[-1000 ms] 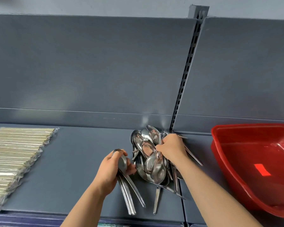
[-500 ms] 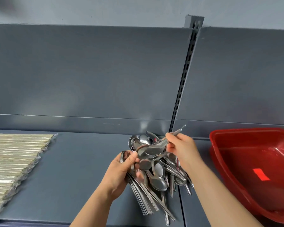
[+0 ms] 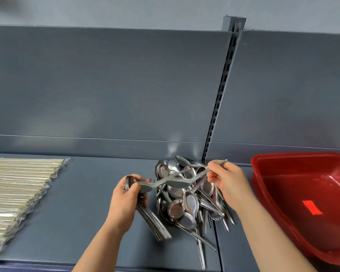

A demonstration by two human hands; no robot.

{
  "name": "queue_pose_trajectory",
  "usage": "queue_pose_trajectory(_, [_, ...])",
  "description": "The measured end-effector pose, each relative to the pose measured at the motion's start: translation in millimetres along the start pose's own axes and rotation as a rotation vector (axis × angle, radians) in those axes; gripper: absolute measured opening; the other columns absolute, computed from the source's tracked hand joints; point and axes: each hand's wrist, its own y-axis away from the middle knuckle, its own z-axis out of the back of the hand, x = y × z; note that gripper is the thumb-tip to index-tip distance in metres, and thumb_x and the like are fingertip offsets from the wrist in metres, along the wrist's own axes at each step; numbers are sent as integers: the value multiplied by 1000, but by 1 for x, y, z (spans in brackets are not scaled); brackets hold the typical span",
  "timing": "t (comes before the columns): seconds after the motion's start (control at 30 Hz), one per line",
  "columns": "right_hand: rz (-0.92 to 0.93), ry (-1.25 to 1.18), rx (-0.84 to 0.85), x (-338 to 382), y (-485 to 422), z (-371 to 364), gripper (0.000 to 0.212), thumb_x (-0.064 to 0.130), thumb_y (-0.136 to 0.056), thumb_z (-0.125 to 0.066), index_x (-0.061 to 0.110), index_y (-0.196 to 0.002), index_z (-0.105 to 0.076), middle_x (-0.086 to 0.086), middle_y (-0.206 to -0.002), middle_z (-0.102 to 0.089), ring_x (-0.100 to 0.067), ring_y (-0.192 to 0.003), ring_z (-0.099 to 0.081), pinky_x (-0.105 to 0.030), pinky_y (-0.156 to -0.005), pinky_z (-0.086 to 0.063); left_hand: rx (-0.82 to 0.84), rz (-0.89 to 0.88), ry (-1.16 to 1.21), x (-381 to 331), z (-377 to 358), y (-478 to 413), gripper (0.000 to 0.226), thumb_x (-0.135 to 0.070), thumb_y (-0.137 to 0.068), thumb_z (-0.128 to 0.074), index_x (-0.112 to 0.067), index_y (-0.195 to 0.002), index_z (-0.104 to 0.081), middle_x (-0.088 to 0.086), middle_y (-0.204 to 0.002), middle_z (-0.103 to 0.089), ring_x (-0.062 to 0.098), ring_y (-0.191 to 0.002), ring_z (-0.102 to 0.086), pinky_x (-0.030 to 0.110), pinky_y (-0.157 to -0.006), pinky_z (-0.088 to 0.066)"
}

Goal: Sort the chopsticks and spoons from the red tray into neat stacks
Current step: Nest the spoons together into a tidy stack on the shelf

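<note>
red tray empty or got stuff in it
Empty as far as visible: the red tray shows bare floor; its right end is cut off.

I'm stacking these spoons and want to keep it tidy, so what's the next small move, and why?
Probably lower the spoon onto the stack that the left hand grips, bowl on bowl. The right hand pinches its handle end, and its bowl sits at the left thumb, just above that stack.

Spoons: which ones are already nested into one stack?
The stack of spoons gripped by the left hand, handles aligned. The rest lie jumbled in the loose pile, except the lifted spoons pinched by the right hand.
</note>
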Motion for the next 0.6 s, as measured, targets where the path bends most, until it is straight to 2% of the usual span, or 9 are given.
queue_pose_trajectory(0.07, [27, -45, -12, 6, 0, 6, 14, -2, -91, -58, 4, -81, -64, -4, -61, -62, -8, -50, -57, -20, -51, -49, -34, -2, 7, -2, 6, -3, 16, -1, -89, -45, -14, -87, -54, 12, -90, -75, 21, -45, -48, 30, -47, -43])
queue_pose_trajectory(0.13, [35, -129, -3, 8, 1, 4, 13, -3, -91, -57, 3, -82, -63, -5, -63, -65, -9, -52, -59, -21, -52, -52, -6, -8, -44, -1, 8, -5, 8, -12, -94, -50, -11, -91, -57, 9, -81, -74, 20, -44, -47, 29, -46, -42])
queue_pose_trajectory(0.23, [-5, -152, 63, 2, 5, -9, 8, -4, -91, -57, -2, -86, -63, -10, -67, -69, -16, -58, -66, -26, -58, -56, 101, 6, -8, 1, 0, 1, 35, -48, -87, -61, -13, -87, -60, 12, -81, -73, 19, -47, -48, 29, -46, -44])
queue_pose_trajectory(0.3, [-41, -78, 120, -6, 10, -18, 6, -4, -90, -59, -4, -87, -63, -15, -72, -71, -21, -64, -69, -27, -61, -57, 159, 7, 54, 0, -7, 5, 40, -54, -78, -66, -15, -85, -62, 14, -80, -70, 19, -49, -50, 28, -46, -44])
queue_pose_trajectory(0.4, [-87, -23, 173, -14, 15, -20, 6, -5, -88, -61, -4, -85, -64, -16, -76, -71, -22, -66, -69, -26, -61, -57, 155, -7, 123, -1, -11, 6, 43, -43, -74, -74, -8, -94, -60, 10, -70, -65, 18, -51, -53, 27, -47, -46])
queue_pose_trajectory(0.5, [-95, 77, 199, -16, 16, -18, 3, -2, -87, -64, -2, -85, -66, -14, -73, -69, -17, -61, -67, -22, -59, -55, 135, -17, 48, 1, -6, 2, 22, -19, -85, -71, -8, -97, -57, 7, -61, -58, 21, -48, -51, 29, -48, -44])
queue_pose_trajectory(0.57, [10, 357, 132, -15, 16, -18, 3, 9, -82, -73, 11, -82, -70, -5, -74, -69, -9, -59, -62, -17, -60, -51, 161, -24, -41, 2, -1, 0, 10, -5, -88, -65, -11, -92, -58, 9, -59, -54, 22, -45, -47, 29, -46, -41])
queue_pose_trajectory(0.6, [94, 534, 83, -15, 15, -18, 8, 15, -78, -76, 19, -83, -72, 3, -81, -69, -5, -65, -63, -15, -65, -49, 184, -18, -63, 2, 1, 0, 10, -3, -87, -63, -12, -89, -59, 11, -61, -53, 21, -44, -44, 28, -45, -39])
